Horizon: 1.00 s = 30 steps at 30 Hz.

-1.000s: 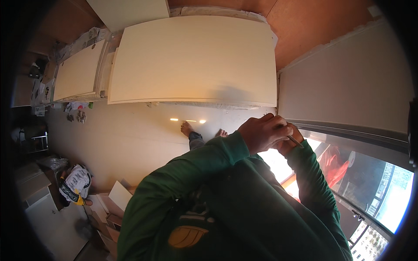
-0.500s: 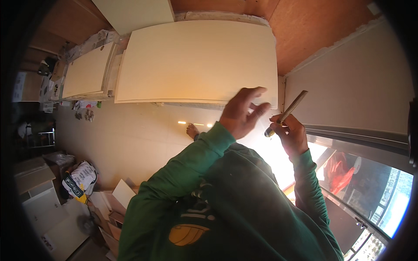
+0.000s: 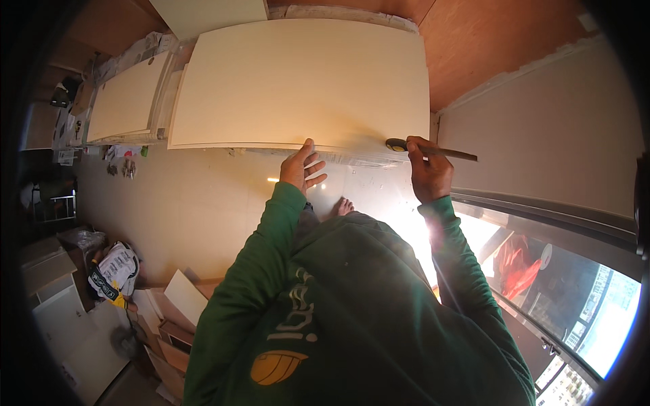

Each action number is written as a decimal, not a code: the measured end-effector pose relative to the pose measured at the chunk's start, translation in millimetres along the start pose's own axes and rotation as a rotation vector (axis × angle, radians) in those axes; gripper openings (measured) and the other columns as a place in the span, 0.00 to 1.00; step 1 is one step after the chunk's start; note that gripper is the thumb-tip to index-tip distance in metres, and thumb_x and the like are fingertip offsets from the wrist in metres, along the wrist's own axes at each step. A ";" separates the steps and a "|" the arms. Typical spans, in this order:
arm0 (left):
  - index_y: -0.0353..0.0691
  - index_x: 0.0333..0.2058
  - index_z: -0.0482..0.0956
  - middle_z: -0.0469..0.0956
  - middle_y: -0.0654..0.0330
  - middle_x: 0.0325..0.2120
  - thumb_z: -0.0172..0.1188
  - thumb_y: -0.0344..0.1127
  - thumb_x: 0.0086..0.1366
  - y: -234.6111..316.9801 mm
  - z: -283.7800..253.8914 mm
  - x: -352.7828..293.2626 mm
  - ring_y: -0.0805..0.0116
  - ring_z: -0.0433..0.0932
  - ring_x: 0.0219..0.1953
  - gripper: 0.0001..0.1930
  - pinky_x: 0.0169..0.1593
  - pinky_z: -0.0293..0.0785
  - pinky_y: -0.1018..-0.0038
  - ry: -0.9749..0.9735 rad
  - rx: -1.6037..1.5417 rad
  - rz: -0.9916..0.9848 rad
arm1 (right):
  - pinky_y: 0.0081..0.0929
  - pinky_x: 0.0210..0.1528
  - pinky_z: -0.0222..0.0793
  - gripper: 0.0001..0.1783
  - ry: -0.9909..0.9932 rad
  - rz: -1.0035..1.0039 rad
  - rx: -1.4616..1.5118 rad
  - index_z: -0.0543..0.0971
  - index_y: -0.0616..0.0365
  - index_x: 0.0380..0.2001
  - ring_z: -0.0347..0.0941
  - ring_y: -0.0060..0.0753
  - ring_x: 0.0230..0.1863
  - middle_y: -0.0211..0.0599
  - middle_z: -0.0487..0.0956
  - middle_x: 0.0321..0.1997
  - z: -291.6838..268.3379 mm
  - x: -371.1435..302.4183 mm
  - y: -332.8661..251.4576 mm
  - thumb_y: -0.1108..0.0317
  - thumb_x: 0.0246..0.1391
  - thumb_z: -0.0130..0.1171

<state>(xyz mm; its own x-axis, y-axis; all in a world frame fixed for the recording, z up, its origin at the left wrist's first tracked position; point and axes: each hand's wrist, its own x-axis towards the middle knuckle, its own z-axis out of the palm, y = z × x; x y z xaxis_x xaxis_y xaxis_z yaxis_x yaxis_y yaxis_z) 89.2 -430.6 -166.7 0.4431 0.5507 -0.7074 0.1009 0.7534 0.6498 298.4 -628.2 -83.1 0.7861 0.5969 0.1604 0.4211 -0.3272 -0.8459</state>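
A large cream tile [image 3: 305,74] lies flat on the floor in front of me. My left hand [image 3: 302,166] rests at the middle of its near edge, fingers spread, holding nothing. My right hand [image 3: 428,169] grips a thin stick-like hand tool [image 3: 440,151] with a small round head [image 3: 396,144]. The head sits at the tile's near edge, close to its right corner. My green sleeves reach up from the lower part of the picture. One bare foot [image 3: 344,205] shows on the pale floor between my arms.
A second cream tile [image 3: 128,98] lies to the left and another [image 3: 210,10] at the top. Cardboard boxes [image 3: 176,304] and a printed bag [image 3: 112,271] stand at lower left. A pale wall [image 3: 542,149] and a glass window [image 3: 575,298] run along the right.
My hands were together, then apart and raised. Now the left hand is down at the tile's near edge and the right hand has brought the tool's head to that edge.
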 end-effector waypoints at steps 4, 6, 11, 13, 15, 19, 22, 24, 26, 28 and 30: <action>0.28 0.60 0.71 0.77 0.48 0.53 0.70 0.63 0.65 0.3 3.3 8.2 0.54 0.82 0.54 0.42 0.54 0.86 0.56 0.058 0.081 0.007 | 0.31 0.41 0.82 0.14 0.008 -0.046 -0.038 0.87 0.60 0.47 0.86 0.35 0.42 0.44 0.87 0.44 -1.3 5.0 -4.0 0.60 0.70 0.64; 0.31 0.57 0.74 0.79 0.50 0.50 0.69 0.60 0.67 0.8 7.2 12.2 0.57 0.83 0.51 0.37 0.52 0.87 0.59 0.091 0.080 0.011 | 0.31 0.41 0.82 0.13 0.082 -0.113 0.018 0.87 0.60 0.47 0.86 0.35 0.40 0.43 0.88 0.44 -4.3 9.4 -15.0 0.61 0.70 0.63; 0.36 0.52 0.77 0.81 0.55 0.41 0.67 0.54 0.71 2.2 16.2 14.3 0.63 0.85 0.43 0.26 0.50 0.87 0.62 0.124 0.024 0.013 | 0.33 0.41 0.81 0.11 0.169 -0.295 -0.055 0.85 0.59 0.47 0.85 0.34 0.40 0.43 0.87 0.40 -5.2 10.8 -24.4 0.65 0.70 0.62; 0.38 0.51 0.78 0.81 0.57 0.38 0.67 0.53 0.71 -0.7 14.3 19.0 0.65 0.84 0.41 0.24 0.49 0.88 0.62 0.105 0.013 0.026 | 0.34 0.42 0.80 0.12 0.014 -0.213 -0.259 0.86 0.60 0.45 0.86 0.38 0.39 0.46 0.87 0.37 6.6 3.8 9.6 0.63 0.70 0.61; 0.39 0.49 0.78 0.81 0.59 0.36 0.67 0.51 0.72 4.4 12.1 24.0 0.67 0.84 0.39 0.21 0.49 0.88 0.63 0.109 -0.001 0.034 | 0.34 0.42 0.80 0.13 0.003 -0.050 -0.128 0.87 0.60 0.45 0.86 0.41 0.39 0.47 0.87 0.38 2.9 6.5 3.3 0.62 0.70 0.61; 0.39 0.45 0.80 0.79 0.61 0.34 0.69 0.51 0.70 -1.0 12.5 21.7 0.68 0.83 0.37 0.20 0.47 0.88 0.65 0.118 0.008 0.014 | 0.33 0.42 0.80 0.13 0.097 -0.156 -0.087 0.87 0.62 0.47 0.85 0.40 0.37 0.46 0.87 0.38 2.3 9.9 2.3 0.64 0.71 0.61; 0.39 0.44 0.81 0.79 0.61 0.36 0.70 0.52 0.70 -1.0 5.3 21.5 0.67 0.82 0.39 0.20 0.45 0.89 0.65 0.133 0.004 0.026 | 0.34 0.44 0.81 0.12 0.155 -0.183 -0.026 0.87 0.62 0.46 0.86 0.41 0.39 0.46 0.88 0.41 1.6 10.0 -25.7 0.65 0.70 0.61; 0.39 0.44 0.81 0.79 0.61 0.36 0.70 0.52 0.70 -1.0 7.2 23.0 0.67 0.82 0.39 0.21 0.45 0.89 0.65 0.126 0.011 0.023 | 0.35 0.45 0.81 0.12 0.233 -0.228 0.017 0.86 0.61 0.46 0.87 0.42 0.40 0.47 0.88 0.42 -1.1 9.9 -34.3 0.65 0.70 0.61; 0.39 0.44 0.81 0.79 0.60 0.37 0.69 0.53 0.70 0.7 9.8 23.5 0.66 0.82 0.39 0.21 0.45 0.89 0.65 0.119 0.027 0.014 | 0.35 0.44 0.81 0.12 0.131 -0.257 -0.157 0.86 0.62 0.46 0.87 0.41 0.41 0.47 0.88 0.43 3.9 6.9 -2.9 0.64 0.71 0.61; 0.39 0.46 0.81 0.79 0.60 0.37 0.69 0.53 0.70 -0.6 14.2 20.2 0.66 0.83 0.39 0.21 0.45 0.89 0.66 0.128 0.040 0.012 | 0.34 0.44 0.81 0.14 0.042 -0.127 -0.182 0.86 0.62 0.46 0.87 0.41 0.41 0.47 0.88 0.43 6.5 3.4 8.3 0.62 0.71 0.60; 0.39 0.48 0.81 0.81 0.59 0.37 0.67 0.54 0.71 -1.1 11.5 17.8 0.66 0.83 0.38 0.23 0.44 0.88 0.66 0.138 0.059 0.007 | 0.33 0.45 0.81 0.15 0.081 -0.098 -0.095 0.86 0.62 0.46 0.87 0.42 0.41 0.48 0.88 0.42 0.9 2.9 6.2 0.62 0.72 0.59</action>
<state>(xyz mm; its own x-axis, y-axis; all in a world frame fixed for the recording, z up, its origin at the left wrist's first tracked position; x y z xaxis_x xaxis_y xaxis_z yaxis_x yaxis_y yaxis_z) 107.2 -425.8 -176.7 0.3176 0.6035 -0.7314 0.1517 0.7291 0.6674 302.8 -627.8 -88.4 0.7715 0.5698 0.2831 0.5350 -0.3403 -0.7732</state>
